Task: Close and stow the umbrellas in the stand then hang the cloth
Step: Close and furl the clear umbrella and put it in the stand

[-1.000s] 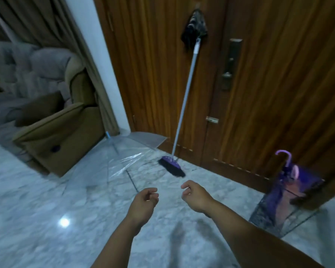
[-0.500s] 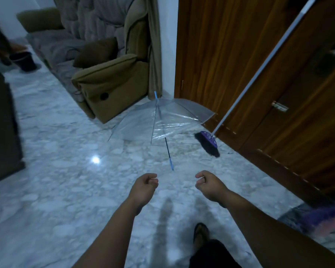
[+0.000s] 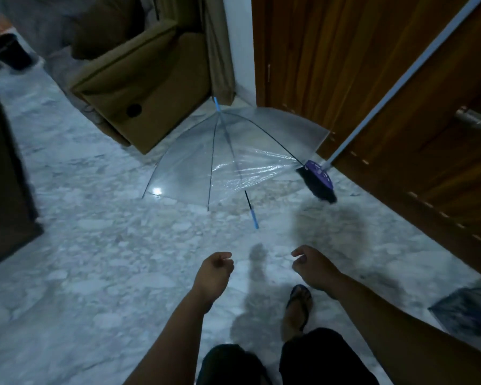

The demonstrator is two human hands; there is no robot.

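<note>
An open transparent umbrella [image 3: 228,157] lies on its side on the marble floor, with its blue tip toward the wall corner and its blue handle [image 3: 253,218] pointing at me. My left hand [image 3: 213,275] hovers a short way in front of the handle, fingers loosely curled, holding nothing. My right hand [image 3: 313,266] is beside it, also loosely curled and holding nothing. A corner of the mesh umbrella stand [image 3: 467,312] shows at the lower right edge. The cloth is out of view.
A broom [image 3: 318,180] with a long pale handle leans on the wooden door [image 3: 400,79], its head touching the umbrella's rim. An olive armchair [image 3: 139,87] stands behind the umbrella. Dark furniture [image 3: 3,176] lines the left edge. My sandalled foot [image 3: 296,309] is below my hands.
The view has swung left and down, and I have stepped closer to the umbrella. The stand has slid to the frame's right edge. Both hands stay empty.
</note>
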